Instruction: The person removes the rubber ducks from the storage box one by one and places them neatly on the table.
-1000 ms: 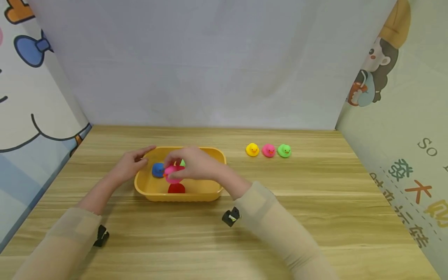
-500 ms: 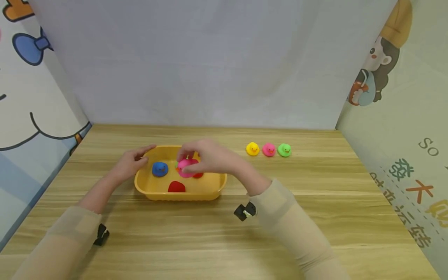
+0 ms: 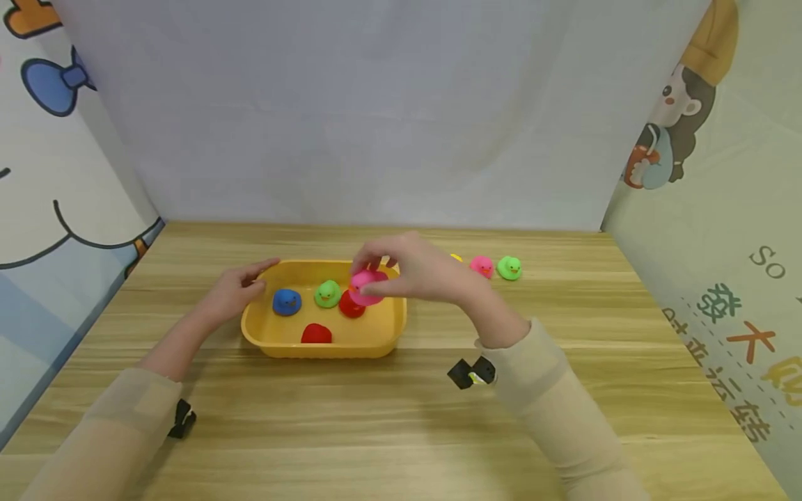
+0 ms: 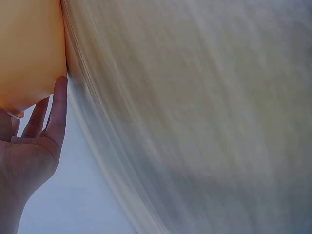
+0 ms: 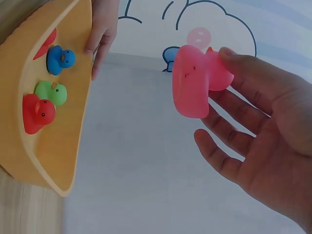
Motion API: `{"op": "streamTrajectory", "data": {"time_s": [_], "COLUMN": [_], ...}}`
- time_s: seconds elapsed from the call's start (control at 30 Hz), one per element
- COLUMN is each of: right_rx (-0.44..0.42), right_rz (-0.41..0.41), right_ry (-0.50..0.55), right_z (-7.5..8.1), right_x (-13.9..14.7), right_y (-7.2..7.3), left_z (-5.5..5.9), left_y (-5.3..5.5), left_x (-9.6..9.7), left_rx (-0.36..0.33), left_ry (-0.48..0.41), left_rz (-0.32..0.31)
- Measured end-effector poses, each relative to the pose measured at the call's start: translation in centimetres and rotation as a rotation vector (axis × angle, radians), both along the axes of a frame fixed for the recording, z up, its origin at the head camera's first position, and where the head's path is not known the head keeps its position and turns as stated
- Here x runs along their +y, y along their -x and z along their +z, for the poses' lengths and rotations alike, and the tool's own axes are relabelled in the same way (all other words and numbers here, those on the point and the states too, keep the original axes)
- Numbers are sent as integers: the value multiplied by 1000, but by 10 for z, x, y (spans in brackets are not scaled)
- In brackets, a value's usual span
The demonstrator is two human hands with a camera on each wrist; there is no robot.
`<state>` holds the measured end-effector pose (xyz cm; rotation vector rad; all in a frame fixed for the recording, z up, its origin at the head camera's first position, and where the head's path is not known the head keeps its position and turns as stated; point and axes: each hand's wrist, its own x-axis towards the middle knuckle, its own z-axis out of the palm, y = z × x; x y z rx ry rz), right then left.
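Observation:
Up over the right end of a yellow plastic basin [image 3: 250, 327], my right hand [image 3: 426, 270] pinches a pink rubber duck [image 5: 190, 83] between thumb and fingers, its flat underside facing the right wrist camera. My left hand [image 3: 227, 300] rests at the basin's left end, fingers fairly straight against its wall in the left wrist view. Inside the basin are a blue duck [image 3: 287, 302], a green duck [image 3: 328, 294] and a red duck [image 5: 39, 114]. A second red duck [image 3: 316, 334] sits by the front wall, partly hidden by it.
Right of the basin, three ducks stand in a row on the wooden table [image 3: 401, 431]: yellow [image 3: 457, 257], mostly behind my right hand, pink [image 3: 484, 266] and green [image 3: 509, 268]. A pale cloth [image 3: 376, 125] hangs at the table's back edge.
My right hand has lifted the pink duck and carried it rightward from the basin's middle, uncovering the green and red ducks. My left hand has stayed at the rim.

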<state>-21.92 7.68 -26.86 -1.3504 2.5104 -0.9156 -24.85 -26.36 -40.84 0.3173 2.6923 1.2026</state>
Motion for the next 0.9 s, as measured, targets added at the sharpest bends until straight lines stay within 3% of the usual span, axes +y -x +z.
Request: {"op": "streamTrajectory", "data": {"time_s": [0.43,0.9], "right_rx": [50,189], "right_rz": [-33,-126], "right_ry": [38,34], "right_z": [16,31], "right_x": [44,92], "right_y": [-6,-13], "left_z": [-1,1], "left_y": [-3,-3], "left_x": [0,-1], "left_rx": [13,24], "left_ry": [15,13], "left_rz": [-6,-4]}}
